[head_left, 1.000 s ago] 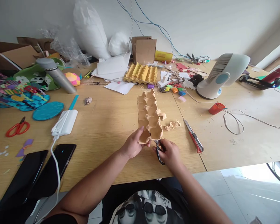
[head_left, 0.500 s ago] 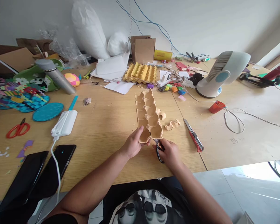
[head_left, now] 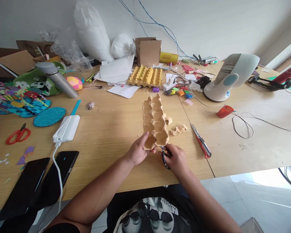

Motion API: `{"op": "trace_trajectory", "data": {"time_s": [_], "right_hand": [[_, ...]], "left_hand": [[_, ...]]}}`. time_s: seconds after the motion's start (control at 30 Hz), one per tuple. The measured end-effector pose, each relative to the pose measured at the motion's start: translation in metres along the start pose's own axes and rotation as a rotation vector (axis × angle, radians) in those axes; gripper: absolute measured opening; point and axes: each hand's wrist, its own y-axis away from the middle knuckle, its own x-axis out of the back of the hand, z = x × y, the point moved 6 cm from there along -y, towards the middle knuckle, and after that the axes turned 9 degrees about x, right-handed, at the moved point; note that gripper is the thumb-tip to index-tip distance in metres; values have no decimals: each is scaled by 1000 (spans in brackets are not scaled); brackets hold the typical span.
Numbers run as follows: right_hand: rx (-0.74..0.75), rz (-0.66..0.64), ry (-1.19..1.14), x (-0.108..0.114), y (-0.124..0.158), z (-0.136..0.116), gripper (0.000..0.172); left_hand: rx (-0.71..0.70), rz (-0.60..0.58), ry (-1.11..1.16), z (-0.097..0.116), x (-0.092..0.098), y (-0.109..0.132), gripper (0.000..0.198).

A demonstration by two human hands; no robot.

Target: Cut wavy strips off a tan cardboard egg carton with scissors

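My left hand (head_left: 138,149) grips the near left corner of a tan pulp egg carton (head_left: 157,116), thumb on top and fingers underneath. The carton is two cups wide and tilts up over the table. In my right hand (head_left: 177,159) are black-handled scissors (head_left: 165,159), my fingers wrapped round the handles. Their blades pass under the carton's near edge, where most of their length is hidden. Beside the carton's right edge lie a torn cup piece (head_left: 168,120) and a curled carton strip (head_left: 178,130).
A red utility knife (head_left: 201,142) lies right of my right hand. Behind the carton sits a yellow egg tray (head_left: 145,77). A white fan (head_left: 229,79) and a red cup (head_left: 225,111) stand to the right. Leftward are a power bank (head_left: 67,128), phones (head_left: 63,171) and red scissors (head_left: 18,134).
The carton has shifted and turned very slightly, its far end a little to the right. Both hands keep their holds, almost in place.
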Motion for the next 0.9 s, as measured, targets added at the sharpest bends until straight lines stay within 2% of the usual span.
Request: {"op": "trace_trajectory", "data": {"time_s": [0.17,0.43,0.7,0.9], "right_hand": [[20,6,14,0,-1,-1,24],[24,-12,-36,2,-5,-1,31],[-93,-60,7,-3,-6,4,36],[-68,-91,24,-4,-5,2,34]], "left_hand": [[47,-55,-10,-3,-4,0,42],[40,-70,-13,-2,-7,1,43],[-80,76,-212,-4,7,-3,42],[-66,104,-250,-10,11,-3,43]]}}
